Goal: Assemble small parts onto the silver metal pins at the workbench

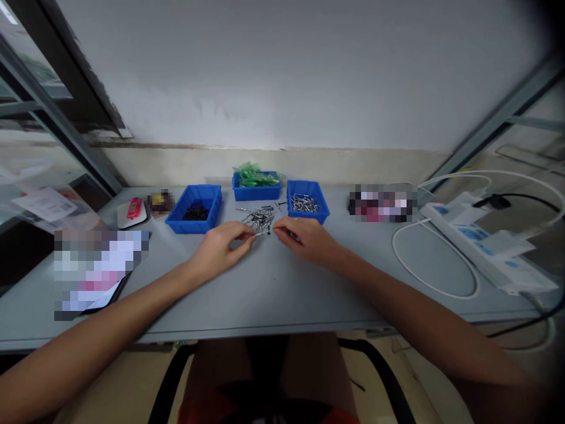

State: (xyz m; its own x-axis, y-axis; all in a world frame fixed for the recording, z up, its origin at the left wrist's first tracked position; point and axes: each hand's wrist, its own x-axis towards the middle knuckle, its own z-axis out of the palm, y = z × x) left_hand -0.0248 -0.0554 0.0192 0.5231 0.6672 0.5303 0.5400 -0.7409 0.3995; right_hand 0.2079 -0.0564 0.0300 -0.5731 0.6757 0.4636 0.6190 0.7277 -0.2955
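A loose pile of silver and dark metal pins [260, 218] lies on the grey table between three blue bins. My left hand [225, 244] is at the pile's near left edge, its thumb and forefinger pinched on a thin silver pin [261, 234]. Just right of it, my right hand [304, 238] has its fingertips pressed together; what they hold is too small to make out. A small black piece [269, 230] shows between the hands. Dark parts fill the bottom of the left blue bin [194, 225], and silver pins lie in the right blue bin [327, 207].
Green plastic bags [253, 175] lie in the back blue bin [257, 193]. At the left are a white scale [132, 219] with a red item and a blurred tablet-like device [106, 274]. A power strip [489, 250] and looping white cables occupy the right side.
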